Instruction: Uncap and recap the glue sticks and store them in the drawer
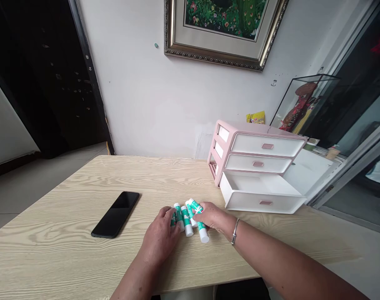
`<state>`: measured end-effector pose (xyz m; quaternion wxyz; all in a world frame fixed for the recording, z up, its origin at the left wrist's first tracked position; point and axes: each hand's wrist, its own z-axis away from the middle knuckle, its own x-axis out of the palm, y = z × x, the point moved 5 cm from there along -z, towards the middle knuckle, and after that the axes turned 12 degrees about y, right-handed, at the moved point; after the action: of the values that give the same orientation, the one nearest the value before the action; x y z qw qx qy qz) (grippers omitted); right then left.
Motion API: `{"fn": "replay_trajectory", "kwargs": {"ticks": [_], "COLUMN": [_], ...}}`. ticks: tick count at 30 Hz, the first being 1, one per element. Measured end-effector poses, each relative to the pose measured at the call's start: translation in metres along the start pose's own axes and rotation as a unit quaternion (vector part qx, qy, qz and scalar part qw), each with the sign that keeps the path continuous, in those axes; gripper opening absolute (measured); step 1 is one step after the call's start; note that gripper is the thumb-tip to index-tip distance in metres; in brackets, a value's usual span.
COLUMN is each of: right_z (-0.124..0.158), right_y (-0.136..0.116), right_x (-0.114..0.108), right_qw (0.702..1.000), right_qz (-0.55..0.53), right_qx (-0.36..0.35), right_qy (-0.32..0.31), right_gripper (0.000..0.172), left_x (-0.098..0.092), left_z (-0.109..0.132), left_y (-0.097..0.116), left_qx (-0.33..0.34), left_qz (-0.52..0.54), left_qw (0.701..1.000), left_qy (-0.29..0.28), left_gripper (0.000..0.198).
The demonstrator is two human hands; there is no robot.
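Note:
Several green-and-white glue sticks (186,221) lie side by side on the wooden table (158,179). My left hand (161,231) curls around the leftmost ones, its fingers closed against them. With thumb and fingers, my right hand (207,214) grips the rightmost glue stick (201,227), which is tilted across its neighbour. To the right stands a pink and white drawer unit (268,129). Its bottom drawer (266,201) is pulled out, and the part of its inside that shows holds nothing. The two upper drawers are closed.
A black phone (116,214) lies on the table to the left. Behind the table is a white wall with a framed picture (215,58). A yellow packet (256,117) shows behind the drawer unit, and a glass case (302,100) stands at the right.

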<state>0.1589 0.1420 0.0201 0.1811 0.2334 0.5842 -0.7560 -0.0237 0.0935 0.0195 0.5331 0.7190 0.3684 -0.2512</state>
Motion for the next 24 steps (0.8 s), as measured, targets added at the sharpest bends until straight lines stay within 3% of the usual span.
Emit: {"fn": "replay_trajectory", "kwargs": {"ticks": [4,9,14,19,24], "right_z": [-0.002,-0.011,-0.013,-0.009,-0.003], "right_y": [0.0,0.004,0.007,0.013,0.018], "right_x": [0.018,0.021,0.022,0.014,0.007], "right_qw": [0.999,0.998,0.998,0.997,0.989], "right_qz": [-0.033,-0.056,-0.056,-0.021,0.017], "right_qx": [0.009,-0.005,0.0,-0.034,-0.11], "right_qy": [-0.019,0.017,0.029,0.059,0.1], "right_gripper": [0.024,0.024,0.014,0.014,0.035], "left_x": [-0.007,-0.007,-0.011,-0.012,-0.01], "left_z": [-0.001,0.001,0.001,0.001,0.001], "left_y": [-0.019,-0.037,-0.035,-0.035,-0.036], "left_qx": [-0.061,-0.086,-0.091,-0.104,-0.091], "left_qz": [-0.009,0.03,0.036,0.036,0.021], "left_qw": [0.998,0.995,0.994,0.993,0.994], "left_qy": [0.033,0.046,0.055,0.049,0.056], "left_gripper": [0.039,0.039,0.04,0.036,0.035]}}
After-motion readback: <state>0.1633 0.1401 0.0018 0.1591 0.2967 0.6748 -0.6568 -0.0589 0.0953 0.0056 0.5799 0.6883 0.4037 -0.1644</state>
